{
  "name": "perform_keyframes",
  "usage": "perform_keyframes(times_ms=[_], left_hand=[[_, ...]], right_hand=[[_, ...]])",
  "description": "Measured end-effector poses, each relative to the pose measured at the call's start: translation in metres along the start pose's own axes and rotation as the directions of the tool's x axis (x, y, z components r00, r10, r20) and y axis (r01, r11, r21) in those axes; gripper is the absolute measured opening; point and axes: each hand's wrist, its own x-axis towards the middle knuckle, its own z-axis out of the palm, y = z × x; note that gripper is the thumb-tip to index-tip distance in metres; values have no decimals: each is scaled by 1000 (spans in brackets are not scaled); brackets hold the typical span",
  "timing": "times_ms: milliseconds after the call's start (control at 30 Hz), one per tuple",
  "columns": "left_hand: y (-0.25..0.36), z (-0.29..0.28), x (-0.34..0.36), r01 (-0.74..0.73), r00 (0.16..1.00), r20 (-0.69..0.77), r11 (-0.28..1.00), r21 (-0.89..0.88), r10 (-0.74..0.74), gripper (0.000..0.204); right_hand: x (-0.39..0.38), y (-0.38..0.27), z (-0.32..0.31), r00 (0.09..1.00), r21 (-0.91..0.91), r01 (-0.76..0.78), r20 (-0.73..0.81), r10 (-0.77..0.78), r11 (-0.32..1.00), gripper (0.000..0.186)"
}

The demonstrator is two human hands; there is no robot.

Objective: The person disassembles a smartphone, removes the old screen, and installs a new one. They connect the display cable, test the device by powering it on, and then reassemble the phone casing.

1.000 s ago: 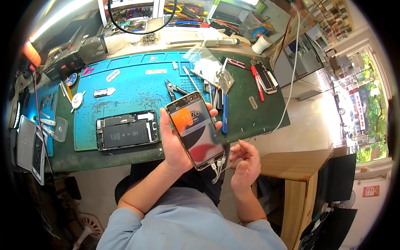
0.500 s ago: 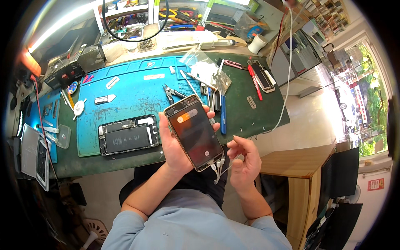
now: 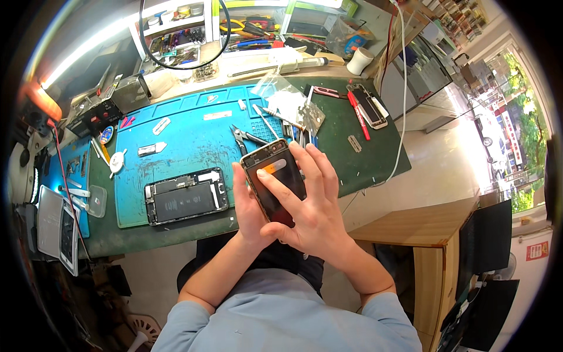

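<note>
My left hand (image 3: pixel 248 220) is shut on a phone screen assembly (image 3: pixel 267 200), tilted and showing a dark display with an orange slider near its top. My right hand (image 3: pixel 314 217) lies over the display with fingers spread and stretched, the index fingertip touching the slider's left end. It covers much of the phone's lower and right side. Left of both hands, an opened phone body (image 3: pixel 186 200) with its dark battery exposed rests on the blue mat (image 3: pixel 135 129). Pliers (image 3: pixel 239 136) and several slim tools lie just beyond the phone I hold, beside a clear plastic bag.
On the green work surface (image 3: pixel 381 158) at right are a red marker (image 3: pixel 358 114), another opened phone (image 3: pixel 371 105) and a hanging white cable. At left stand a power unit (image 3: pixel 94 117) and a small device (image 3: pixel 56 229). A wooden desk (image 3: pixel 410 226) is at lower right.
My right hand has moved up and left from beside the phone onto its display, fingers extending. The display has changed from a lit time screen to a dark one with a slider.
</note>
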Motion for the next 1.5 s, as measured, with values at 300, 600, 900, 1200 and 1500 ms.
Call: perform_keyframes(times_ms=[300, 600, 900, 1200, 1500], left_hand=[[-5, 11, 6, -54, 996, -57, 981, 186, 66, 92], [-7, 7, 6, -118, 992, -35, 988, 100, 122, 91], [-18, 10, 5, -290, 948, -97, 949, 122, 302, 91], [-22, 21, 2, -358, 914, -153, 924, 131, 376, 89], [-13, 26, 3, -327, 941, -73, 943, 67, 332, 90]], right_hand=[[-10, 27, -5, 987, -93, -140, -92, 131, 986, 70], [-78, 16, 1, 822, 695, -378, -52, 567, 612, 69], [-105, -16, 19, 662, 843, -496, 210, 719, 210, 32], [-102, -20, 21, 730, 715, -421, -97, 676, 558, 20], [-125, 8, 14, 773, 364, -632, 245, 585, 684, 38]])
